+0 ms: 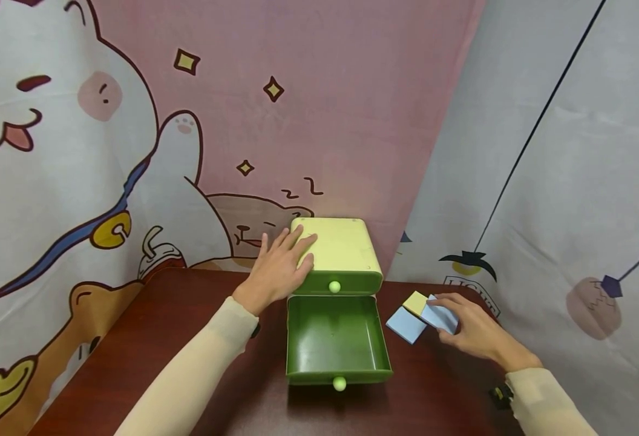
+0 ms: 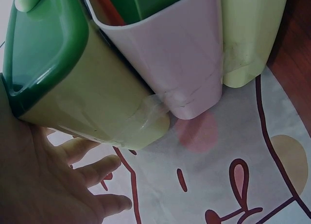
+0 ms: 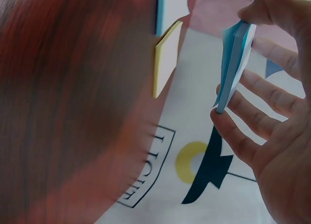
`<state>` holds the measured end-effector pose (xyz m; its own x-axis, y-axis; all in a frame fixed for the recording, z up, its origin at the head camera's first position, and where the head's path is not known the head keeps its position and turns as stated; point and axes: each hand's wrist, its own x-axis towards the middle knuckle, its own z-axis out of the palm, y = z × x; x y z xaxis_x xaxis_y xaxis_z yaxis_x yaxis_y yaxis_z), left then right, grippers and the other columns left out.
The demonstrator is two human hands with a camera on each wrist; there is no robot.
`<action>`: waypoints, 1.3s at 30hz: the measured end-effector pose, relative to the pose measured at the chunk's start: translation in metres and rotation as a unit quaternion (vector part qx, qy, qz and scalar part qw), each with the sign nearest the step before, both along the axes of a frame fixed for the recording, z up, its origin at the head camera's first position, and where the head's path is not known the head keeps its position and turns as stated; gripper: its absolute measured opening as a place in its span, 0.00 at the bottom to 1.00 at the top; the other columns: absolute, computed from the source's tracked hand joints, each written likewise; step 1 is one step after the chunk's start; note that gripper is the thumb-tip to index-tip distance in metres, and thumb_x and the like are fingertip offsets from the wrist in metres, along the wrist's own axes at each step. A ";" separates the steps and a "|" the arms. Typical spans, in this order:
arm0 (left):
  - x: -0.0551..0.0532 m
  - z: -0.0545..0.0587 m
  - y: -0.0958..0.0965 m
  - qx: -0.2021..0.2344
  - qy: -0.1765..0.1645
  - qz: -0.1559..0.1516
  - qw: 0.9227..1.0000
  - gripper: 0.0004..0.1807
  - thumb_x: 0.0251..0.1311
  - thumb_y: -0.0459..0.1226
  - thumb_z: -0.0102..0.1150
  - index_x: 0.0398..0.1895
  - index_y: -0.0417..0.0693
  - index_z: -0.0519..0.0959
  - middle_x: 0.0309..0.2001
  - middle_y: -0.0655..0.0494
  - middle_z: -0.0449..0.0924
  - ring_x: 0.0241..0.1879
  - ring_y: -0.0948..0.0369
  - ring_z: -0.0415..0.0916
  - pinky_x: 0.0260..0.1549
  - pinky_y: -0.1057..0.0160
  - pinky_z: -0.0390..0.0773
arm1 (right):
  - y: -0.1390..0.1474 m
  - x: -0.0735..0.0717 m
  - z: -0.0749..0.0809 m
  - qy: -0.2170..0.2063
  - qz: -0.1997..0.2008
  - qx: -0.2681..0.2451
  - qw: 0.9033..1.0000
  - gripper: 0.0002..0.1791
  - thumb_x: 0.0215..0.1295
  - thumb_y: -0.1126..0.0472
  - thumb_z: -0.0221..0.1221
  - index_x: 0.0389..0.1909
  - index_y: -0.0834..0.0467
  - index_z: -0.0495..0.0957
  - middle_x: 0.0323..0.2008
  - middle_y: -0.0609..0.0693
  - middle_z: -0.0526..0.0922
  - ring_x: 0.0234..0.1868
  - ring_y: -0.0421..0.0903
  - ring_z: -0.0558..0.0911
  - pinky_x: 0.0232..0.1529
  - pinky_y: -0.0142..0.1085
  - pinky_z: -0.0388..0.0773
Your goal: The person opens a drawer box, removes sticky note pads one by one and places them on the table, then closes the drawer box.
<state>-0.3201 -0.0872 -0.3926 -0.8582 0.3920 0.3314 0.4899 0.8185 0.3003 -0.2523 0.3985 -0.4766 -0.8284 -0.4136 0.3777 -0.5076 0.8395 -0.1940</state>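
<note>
The left hand (image 1: pixel 276 271) lies on the left side of the top of a pale yellow box (image 1: pixel 344 248), with its fingers spread wide. It holds nothing. The right hand (image 1: pixel 477 330) holds a blue paper pad (image 1: pixel 438 317) between its thumb and fingers. The hand is bent just enough to keep the pad there, and the pad looks tipped up. I cannot tell if that pad touches the table.

Just to the left of the right hand are two more pads on the brown table (image 1: pixel 189 339). One is a small yellow pad (image 1: pixel 414 301), and the other is a second blue pad (image 1: pixel 405 325) closer to the person.

Between the two hands, a green drawer (image 1: pixel 333 339) is pulled out. I see nothing in it. It has a round light green knob (image 1: pixel 339 384) on the front. Over it, just to the right of the left hand, is a top drawer (image 1: pixel 360 283) that is pushed in, with its own knob (image 1: pixel 334 287).

Near the left hand, the wrist view shows a pink part (image 2: pixel 180 59) between two pale yellow parts of the box. Behind both hands hangs a cloth (image 1: pixel 352 121) with cartoon animals and stars on it.
</note>
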 end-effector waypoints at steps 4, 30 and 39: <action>0.001 0.000 0.000 -0.002 -0.001 0.000 1.000 0.36 0.91 0.61 0.31 0.96 0.69 0.63 0.98 0.52 0.52 0.97 0.39 0.50 0.93 0.22 0.36 | 0.009 -0.004 -0.006 -0.008 -0.006 0.002 1.000 0.35 0.57 0.62 0.84 0.68 0.54 0.89 0.68 0.61 0.89 0.51 0.51 0.86 0.42 0.39 0.84; 0.000 0.000 0.001 -0.001 -0.003 0.001 1.000 0.37 0.90 0.61 0.28 0.96 0.70 0.63 0.98 0.52 0.51 0.97 0.40 0.50 0.93 0.22 0.36 | 0.045 -0.021 -0.028 -0.144 -0.071 0.020 0.987 0.32 0.58 0.61 0.84 0.66 0.60 0.90 0.64 0.68 0.87 0.51 0.55 0.84 0.45 0.48 0.84; 0.000 0.000 0.000 -0.001 -0.005 -0.001 1.000 0.38 0.90 0.62 0.28 0.96 0.69 0.62 0.98 0.53 0.50 0.97 0.40 0.49 0.93 0.22 0.35 | 0.050 -0.026 -0.031 -0.171 -0.070 0.028 0.982 0.31 0.58 0.62 0.83 0.64 0.59 0.90 0.60 0.66 0.88 0.47 0.53 0.83 0.44 0.45 0.82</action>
